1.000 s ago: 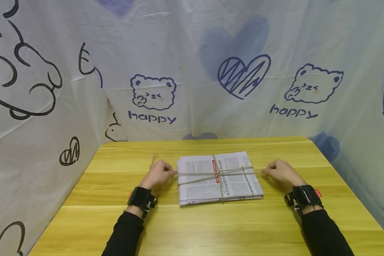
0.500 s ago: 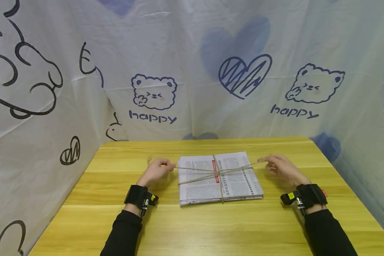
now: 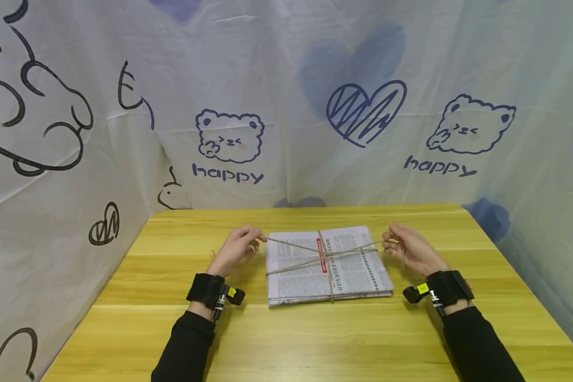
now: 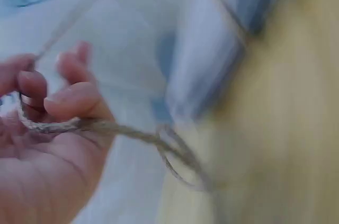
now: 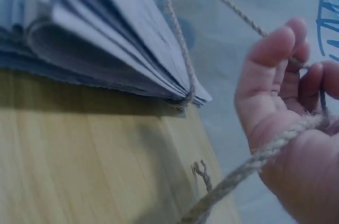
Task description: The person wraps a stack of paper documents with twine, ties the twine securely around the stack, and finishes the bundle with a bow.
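Observation:
A stack of folded newspapers (image 3: pixel 296 281) lies flat on the table, with twine (image 3: pixel 331 278) crossed around it both ways and meeting near the middle of its top. At the stack's far left corner my left hand (image 3: pixel 236 249) pinches one twine end, raised and pulled taut from the crossing. My right hand (image 3: pixel 410 252) grips the other end just off the stack's right side. In the left wrist view, twine (image 4: pixel 122 128) runs across the palm with a loose loop in its tail. The right wrist view shows twine (image 5: pixel 254 163) crossing that palm, and the newspapers' folded edges (image 5: pixel 106 38).
The yellow wood-grain table (image 3: pixel 315 345) extends on every side of the stack. A pale printed curtain (image 3: pixel 286 106) hangs behind it and along both sides. Each wrist wears a black strap (image 3: pixel 205 289) with a small camera.
Both hands have lifted from beside the stack towards its far edge, the left also shifting right. The twine ends now slant upward from the crossing. The newspaper stack stays in place.

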`<state>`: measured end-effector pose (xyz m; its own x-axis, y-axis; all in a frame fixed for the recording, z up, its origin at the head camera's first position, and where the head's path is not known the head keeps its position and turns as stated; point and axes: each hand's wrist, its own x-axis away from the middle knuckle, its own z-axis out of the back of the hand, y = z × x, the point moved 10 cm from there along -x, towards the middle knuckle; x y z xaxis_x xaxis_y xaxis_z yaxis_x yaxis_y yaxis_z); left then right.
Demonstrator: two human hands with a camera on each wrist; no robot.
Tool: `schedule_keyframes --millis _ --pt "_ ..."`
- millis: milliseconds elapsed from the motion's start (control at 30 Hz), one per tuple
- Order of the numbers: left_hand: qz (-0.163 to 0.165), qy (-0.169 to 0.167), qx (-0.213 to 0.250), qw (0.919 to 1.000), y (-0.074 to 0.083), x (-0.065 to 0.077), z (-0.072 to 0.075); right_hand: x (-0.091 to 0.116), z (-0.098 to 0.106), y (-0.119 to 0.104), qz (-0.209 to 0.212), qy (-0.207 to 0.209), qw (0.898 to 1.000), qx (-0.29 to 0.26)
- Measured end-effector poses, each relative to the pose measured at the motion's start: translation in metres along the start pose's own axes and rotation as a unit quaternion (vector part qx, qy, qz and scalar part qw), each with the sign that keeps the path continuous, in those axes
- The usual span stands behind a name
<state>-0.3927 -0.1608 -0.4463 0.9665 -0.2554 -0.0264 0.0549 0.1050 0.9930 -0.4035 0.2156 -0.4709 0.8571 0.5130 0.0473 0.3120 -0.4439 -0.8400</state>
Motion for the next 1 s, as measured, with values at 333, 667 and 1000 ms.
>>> schedule_keyframes --millis 333,667,1000 --pt "0.047 -0.061 0.147 0.9862 -0.006 -0.007 -0.025 -0.004 0.007 0.004 0.000 0.062 0.998 0.027" --pt "0.081 -0.084 0.111 0.9870 -0.029 -0.009 -0.017 -0.006 0.016 0.014 -0.006 0.107 0.965 0.238" --pt "0.066 -0.040 -0.153 0.9852 -0.033 -0.017 -0.005 -0.014 -0.002 0.023 -0.024 0.059 0.916 0.396"
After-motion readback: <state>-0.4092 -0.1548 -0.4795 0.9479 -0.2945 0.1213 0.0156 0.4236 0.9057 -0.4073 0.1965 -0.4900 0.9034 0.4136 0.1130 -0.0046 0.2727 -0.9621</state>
